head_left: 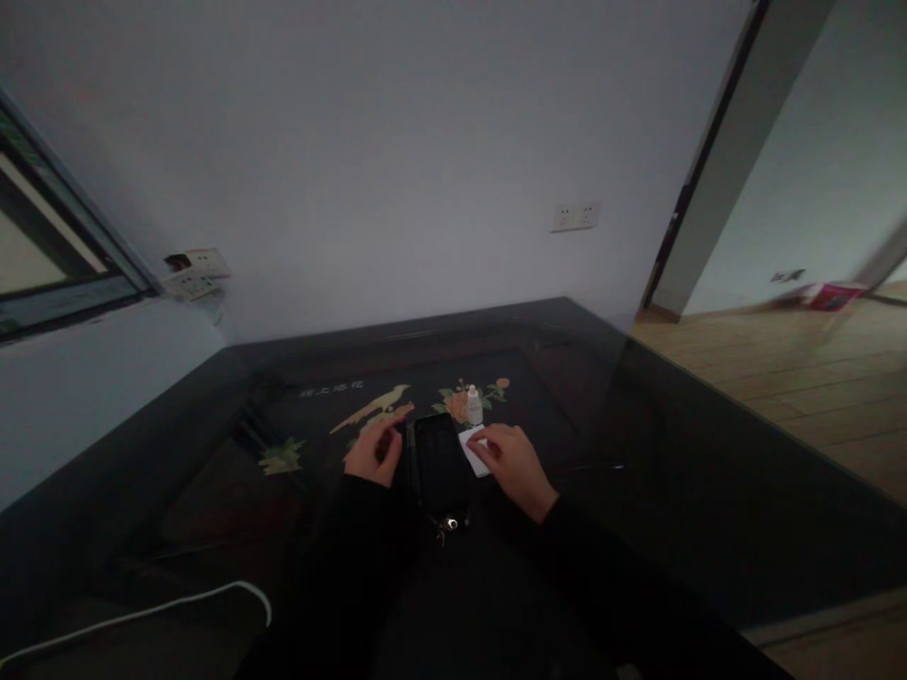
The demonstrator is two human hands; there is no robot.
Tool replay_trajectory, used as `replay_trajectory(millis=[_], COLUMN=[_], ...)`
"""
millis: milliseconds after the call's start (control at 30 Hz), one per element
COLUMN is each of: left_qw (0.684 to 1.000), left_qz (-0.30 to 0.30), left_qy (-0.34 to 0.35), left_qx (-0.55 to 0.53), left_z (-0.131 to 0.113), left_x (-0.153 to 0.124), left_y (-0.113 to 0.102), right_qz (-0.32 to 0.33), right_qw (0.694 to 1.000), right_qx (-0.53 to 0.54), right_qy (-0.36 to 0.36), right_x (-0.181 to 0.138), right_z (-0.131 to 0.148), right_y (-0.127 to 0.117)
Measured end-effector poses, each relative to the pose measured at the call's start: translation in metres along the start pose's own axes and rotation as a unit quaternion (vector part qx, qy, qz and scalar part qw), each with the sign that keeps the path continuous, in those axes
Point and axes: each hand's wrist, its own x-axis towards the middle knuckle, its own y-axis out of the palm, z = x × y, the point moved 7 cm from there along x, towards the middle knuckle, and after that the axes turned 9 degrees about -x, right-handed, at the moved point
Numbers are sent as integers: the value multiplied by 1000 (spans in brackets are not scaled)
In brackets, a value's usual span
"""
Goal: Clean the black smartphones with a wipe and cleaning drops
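Left grip [370,455] loosely parted, I see nothing in it; right grip [517,461] at white pad [480,466], can't tell if pinching. Black case [440,463] lies on tabletop [680,510] between them. I'd guess light, stiffish, slick; hold by long edges.

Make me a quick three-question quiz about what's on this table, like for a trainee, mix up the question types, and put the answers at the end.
1. Multiple choice: which hand is at the flat white item?
A) left
B) right
C) neither

2. True or false: the small white bottle stands upright.

3. Short answer: what shows at the near end of the black case?

Key:
1. B; the fingertips of the right hand are over it.
2. True.
3. A small shiny metal piece; its exact kind is too small to tell.
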Motion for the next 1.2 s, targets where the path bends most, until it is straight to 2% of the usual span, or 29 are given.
replay_trajectory(millis=[133, 233, 333, 600, 867, 1200], left_qw=[999, 997, 993, 985, 982, 981], left_qz=[45, 60, 78, 125, 151, 154], left_qy=[7, -35, -77, -106, -101, -101], left_qx=[-15, 13, 44, 57, 52, 67], left_z=[-38, -45, -44, -38, -36, -38], left_x=[22, 42, 53, 58, 58, 58], left_y=[59, 93, 110, 115, 115, 118], right_qz=[-64, -80, -81, -62, 4, -8], right_qw=[995, 992, 990, 986, 986, 986], right_qx=[27, 42, 44, 49, 121, 127], right_qy=[71, 89, 104, 146, 113, 111], right_x=[39, 60, 70, 82, 90, 87], right_z=[-34, -40, -37, -49, -51, -49], right_y=[-18, -15, -5, 11, 19, 24])
